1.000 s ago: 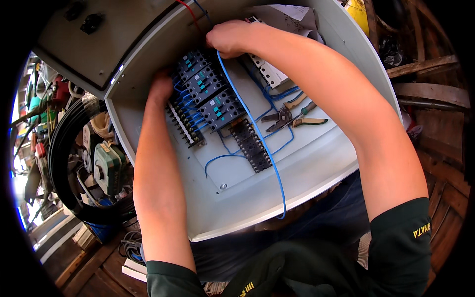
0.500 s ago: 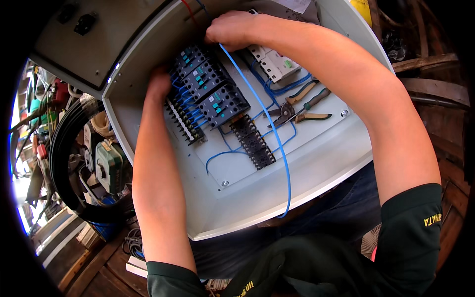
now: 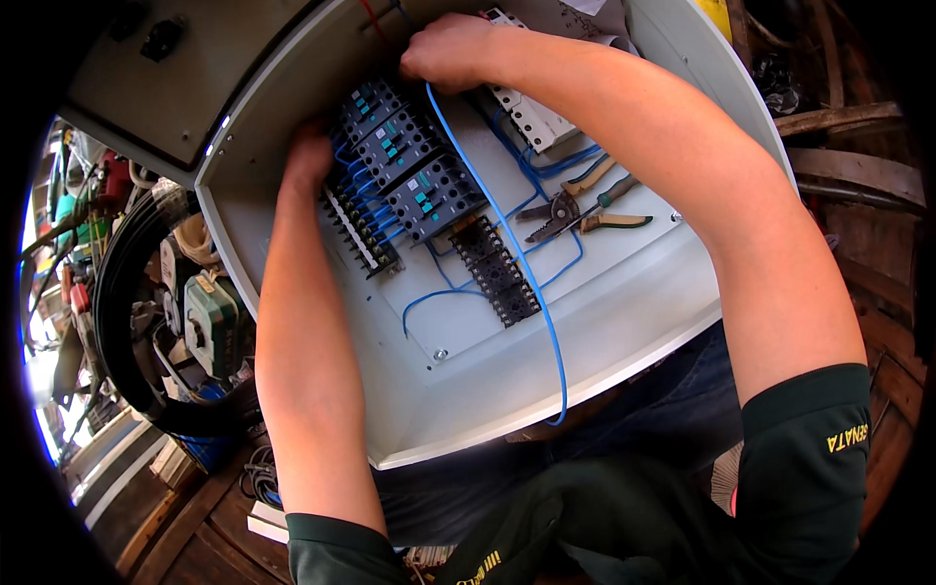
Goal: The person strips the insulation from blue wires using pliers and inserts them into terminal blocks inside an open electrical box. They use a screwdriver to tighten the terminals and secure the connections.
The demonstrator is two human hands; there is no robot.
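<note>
Across my lap lies a grey metal electrical enclosure [image 3: 585,361]. At its far side my right hand [image 3: 444,54] is closed around a blue wire [image 3: 517,234], which loops down over the near rim. My left hand [image 3: 310,154] reaches deep along the left wall, beside the far end of a terminal strip [image 3: 356,229]; its fingers are in shadow and hidden. Dark contactors [image 3: 395,151] stand in a row between the hands, with short blue wires running to the strip. Below them sit black relay sockets [image 3: 495,273]. White circuit breakers [image 3: 536,122] are partly covered by my right forearm.
Pliers [image 3: 564,210] and a screwdriver [image 3: 609,195] lie on the backplate to the right. The enclosure's door [image 3: 185,78] stands swung out at the upper left. A black cable coil [image 3: 117,292] and a green-and-white case [image 3: 213,317] are left of the enclosure.
The enclosure and its contents sit slightly higher and further left in the picture. Both hands keep nearly the same places within it, and the blue wire stays in my right hand.
</note>
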